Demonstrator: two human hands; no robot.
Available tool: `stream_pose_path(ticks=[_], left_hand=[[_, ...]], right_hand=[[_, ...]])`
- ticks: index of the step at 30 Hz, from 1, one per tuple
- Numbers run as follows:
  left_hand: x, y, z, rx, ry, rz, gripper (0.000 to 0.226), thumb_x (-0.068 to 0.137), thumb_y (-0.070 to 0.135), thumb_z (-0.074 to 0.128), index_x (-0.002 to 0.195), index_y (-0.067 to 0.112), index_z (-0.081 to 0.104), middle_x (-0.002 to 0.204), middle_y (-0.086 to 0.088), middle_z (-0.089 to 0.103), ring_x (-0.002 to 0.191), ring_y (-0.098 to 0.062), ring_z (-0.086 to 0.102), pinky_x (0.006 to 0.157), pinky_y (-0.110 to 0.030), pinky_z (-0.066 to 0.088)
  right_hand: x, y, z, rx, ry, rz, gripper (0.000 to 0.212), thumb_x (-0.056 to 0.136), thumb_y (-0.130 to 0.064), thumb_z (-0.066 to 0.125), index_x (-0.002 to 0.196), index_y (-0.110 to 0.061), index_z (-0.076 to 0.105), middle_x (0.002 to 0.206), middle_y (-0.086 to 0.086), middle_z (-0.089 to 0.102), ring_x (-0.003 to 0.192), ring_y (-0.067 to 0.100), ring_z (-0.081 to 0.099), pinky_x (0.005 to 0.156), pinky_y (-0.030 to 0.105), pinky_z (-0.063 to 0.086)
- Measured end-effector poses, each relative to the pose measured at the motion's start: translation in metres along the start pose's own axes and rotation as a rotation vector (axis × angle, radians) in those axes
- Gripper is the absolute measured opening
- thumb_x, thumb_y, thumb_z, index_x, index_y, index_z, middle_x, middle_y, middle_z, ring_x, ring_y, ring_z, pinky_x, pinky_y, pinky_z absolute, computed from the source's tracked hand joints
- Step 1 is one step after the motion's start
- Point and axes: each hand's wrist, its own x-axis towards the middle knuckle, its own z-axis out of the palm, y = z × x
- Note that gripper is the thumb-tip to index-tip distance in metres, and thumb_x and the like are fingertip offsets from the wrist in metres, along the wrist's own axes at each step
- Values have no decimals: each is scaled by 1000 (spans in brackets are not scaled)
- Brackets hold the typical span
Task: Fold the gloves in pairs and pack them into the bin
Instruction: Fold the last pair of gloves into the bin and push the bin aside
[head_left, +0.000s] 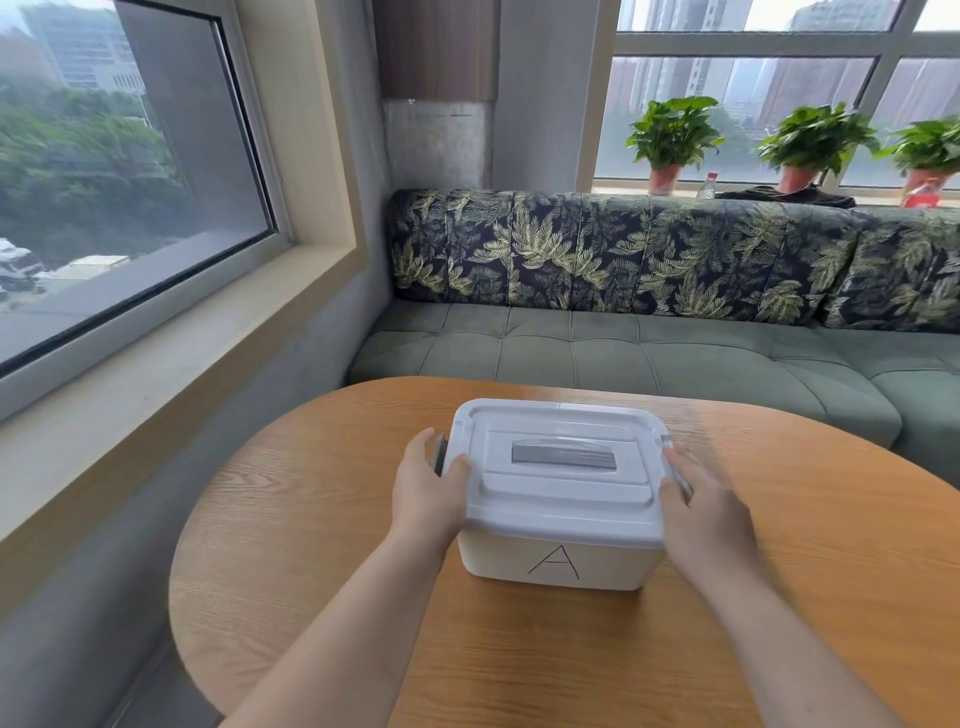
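Observation:
A white plastic bin (558, 564) stands in the middle of the wooden table, with a black letter A drawn on its front wall. Its white lid (561, 499) is on, and a grey handle (563, 453) lies flat in the lid's recess. My left hand (428, 491) is at the bin's left end, thumb on the lid's edge and fingers curled round the grey side latch (440, 453). My right hand (698, 512) is against the right end, fingers on the lid's edge and latch there; it is slightly blurred. No gloves are in sight.
The oval wooden table (810, 571) has a green sofa (623, 353) with leaf-print cushions behind it. A window ledge (156, 374) runs along the left. Potted plants (670, 140) and bottles stand on the far sill.

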Motion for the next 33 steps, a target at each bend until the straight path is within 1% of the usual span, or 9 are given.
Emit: stream_pose_path(ticks=[4, 8, 14, 19, 22, 25, 27, 30, 33], left_hand=[[-2, -1, 0, 14, 25, 33, 70, 103, 29, 68, 164, 32, 34, 160, 5, 50, 144, -21, 49, 112, -46, 50], [-7, 0, -1, 90, 67, 124, 67, 103, 29, 69, 162, 34, 39, 150, 6, 59, 120, -7, 53, 93, -29, 44], [-5, 1, -4, 241, 78, 210, 61, 101, 31, 69, 157, 36, 46, 145, 13, 64, 127, -11, 61, 99, -27, 45], [-2, 2, -2, 326, 56, 253, 49, 104, 27, 63, 151, 38, 52, 136, 12, 66, 116, -14, 62, 90, -29, 48], [5, -1, 2, 480, -39, 318, 50, 109, 24, 53, 156, 37, 48, 154, 7, 49, 129, -16, 51, 97, -32, 46], [14, 0, 7, 664, -127, 422, 56, 110, 13, 42, 160, 38, 44, 175, 7, 20, 157, -24, 22, 122, -42, 33], [21, 2, 7, 710, -183, 480, 54, 111, 12, 40, 158, 38, 46, 175, 11, 23, 163, -19, 10, 129, -44, 23], [25, -1, 7, 656, -233, 494, 44, 114, 21, 38, 153, 36, 54, 168, 16, 39, 163, -13, 12, 129, -36, 19], [24, -6, 6, 635, -234, 495, 47, 110, 20, 42, 152, 38, 54, 166, 19, 40, 162, -10, 12, 129, -33, 18]], right_hand=[[-1, -1, -1, 10, -6, -2, 45, 108, -13, 49, 152, -16, 59, 164, -7, 48, 154, 15, 40, 127, 28, 25], [-2, -2, 0, 13, -6, 1, 45, 108, -13, 49, 152, -17, 59, 164, -8, 47, 154, 15, 39, 126, 28, 25], [-2, -1, -1, 34, -22, 5, 47, 108, -15, 47, 154, -21, 57, 164, -13, 46, 155, 11, 37, 128, 29, 25], [1, 1, 0, 29, -16, -4, 46, 108, -15, 48, 153, -20, 58, 163, -12, 47, 155, 11, 37, 126, 27, 24], [2, 3, 2, 35, -11, -4, 46, 108, -15, 49, 153, -20, 58, 163, -12, 47, 154, 11, 38, 123, 23, 23], [2, 7, 4, 67, -1, 2, 47, 109, -16, 50, 155, -23, 55, 164, -11, 46, 154, 13, 39, 122, 25, 27], [1, 6, 7, 105, 33, 12, 51, 108, -17, 52, 159, -26, 49, 165, -8, 45, 152, 16, 40, 121, 28, 30], [-2, 5, 10, 205, 95, 94, 64, 107, -21, 57, 165, -29, 32, 168, -4, 34, 153, 18, 35, 117, 30, 29], [-3, 8, 11, 400, 86, 272, 86, 101, -34, 71, 169, -33, 17, 170, 0, 34, 152, 25, 40, 122, 43, 36]])
